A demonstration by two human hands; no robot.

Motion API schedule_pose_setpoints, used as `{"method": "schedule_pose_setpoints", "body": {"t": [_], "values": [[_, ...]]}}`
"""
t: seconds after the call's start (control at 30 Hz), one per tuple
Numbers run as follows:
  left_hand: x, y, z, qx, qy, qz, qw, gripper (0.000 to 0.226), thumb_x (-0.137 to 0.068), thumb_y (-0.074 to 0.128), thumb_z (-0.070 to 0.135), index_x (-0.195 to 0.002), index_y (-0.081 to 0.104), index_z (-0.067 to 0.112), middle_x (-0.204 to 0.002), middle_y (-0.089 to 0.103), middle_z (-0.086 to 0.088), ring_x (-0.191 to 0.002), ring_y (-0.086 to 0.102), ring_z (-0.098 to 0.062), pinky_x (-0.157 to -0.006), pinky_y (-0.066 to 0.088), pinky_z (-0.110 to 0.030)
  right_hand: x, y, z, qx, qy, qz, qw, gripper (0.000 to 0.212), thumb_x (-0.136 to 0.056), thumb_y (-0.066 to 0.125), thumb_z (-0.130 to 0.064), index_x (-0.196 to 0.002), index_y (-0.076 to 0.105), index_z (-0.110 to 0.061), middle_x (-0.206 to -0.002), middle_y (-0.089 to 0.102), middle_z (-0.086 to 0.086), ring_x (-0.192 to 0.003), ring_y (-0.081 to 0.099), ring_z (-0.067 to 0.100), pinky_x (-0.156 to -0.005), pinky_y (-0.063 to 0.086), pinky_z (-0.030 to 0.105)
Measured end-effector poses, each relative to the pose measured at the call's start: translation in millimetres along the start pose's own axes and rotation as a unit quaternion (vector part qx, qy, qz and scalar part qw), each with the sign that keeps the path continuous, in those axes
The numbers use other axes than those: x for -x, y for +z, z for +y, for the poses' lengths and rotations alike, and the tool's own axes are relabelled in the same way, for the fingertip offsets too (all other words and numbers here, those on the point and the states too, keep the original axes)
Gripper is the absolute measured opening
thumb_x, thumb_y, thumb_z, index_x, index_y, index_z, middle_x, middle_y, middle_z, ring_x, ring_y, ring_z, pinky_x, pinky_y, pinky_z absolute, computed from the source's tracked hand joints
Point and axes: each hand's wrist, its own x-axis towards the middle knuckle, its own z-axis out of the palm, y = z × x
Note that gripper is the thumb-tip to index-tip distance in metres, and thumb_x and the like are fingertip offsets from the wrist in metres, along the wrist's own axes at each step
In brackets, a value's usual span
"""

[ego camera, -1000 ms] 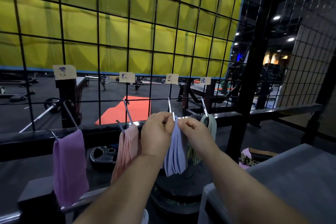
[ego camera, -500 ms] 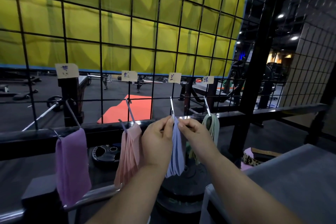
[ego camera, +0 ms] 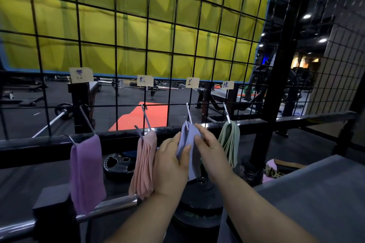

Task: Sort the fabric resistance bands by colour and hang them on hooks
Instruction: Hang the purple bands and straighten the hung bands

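**Blue bands hang straight down from the hook above our grips**

Our left grip (ego camera: 171,162) and right grip (ego camera: 211,156) meet just below the centre of the frame. Both are grasping the blue resistance bands (ego camera: 192,163): the left wraps the bunch from its left side and the right pinches it nearer the top. The bunch hangs from the third hook (ego camera: 189,113), with its long axis running straight down. The hook therefore lies directly above both grips, and the right one is nearer to it. We judge the coming move turns on that upward line, to seat the loops on the wire.

The pink bands (ego camera: 144,163) hang just left, close against our left grip, and could snag. The green bands (ego camera: 230,144) hang just right, and the purple bands (ego camera: 87,173) are well apart at lower left. A paper label (ego camera: 192,82) sits on the wire grid (ego camera: 118,45) above the hook. A grey worktop (ego camera: 316,193) fills the lower right.
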Motion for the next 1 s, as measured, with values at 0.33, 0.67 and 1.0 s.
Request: {"method": "schedule_pose_setpoints", "body": {"t": [0.33, 0.67, 1.0], "values": [[-4, -7, 15, -0.045, -0.043, 0.0, 0.998, 0.058, -0.09, 0.043, 0.043, -0.14, 0.049, 0.014, -0.136, 0.051, -0.002, -0.127, 0.044, -0.018, -0.108, 0.034, -0.031, 1, 3, -12, 0.032, 0.023, 0.041, 0.998, 0.04, -0.103, 0.043, -0.022, -0.143, 0.046, -0.03, -0.143, 0.049, -0.008, -0.126, 0.046, 0.008, -0.102, 0.039, 0.025], [8, -1, 9, -0.101, -0.056, -0.019, 0.993, 0.048, -0.096, 0.051, 0.025, -0.142, 0.042, 0.018, -0.133, 0.054, -0.002, -0.12, 0.048, -0.024, -0.101, 0.04, -0.04, 6, 10, -9, 0.087, 0.014, 0.038, 0.995, 0.045, -0.103, 0.042, -0.021, -0.146, 0.038, -0.032, -0.144, 0.047, -0.008, -0.119, 0.046, 0.006, -0.099, 0.038, 0.026], [11, -4, 14, -0.1, -0.059, -0.029, 0.993, 0.049, -0.097, 0.049, 0.018, -0.145, 0.037, 0.016, -0.138, 0.049, -0.002, -0.125, 0.043, -0.022, -0.105, 0.038, -0.039, 12, 9, -8, 0.087, 0.018, 0.04, 0.995, 0.047, -0.103, 0.043, -0.019, -0.148, 0.038, -0.03, -0.147, 0.046, -0.006, -0.128, 0.046, 0.01, -0.107, 0.04, 0.032]]}}
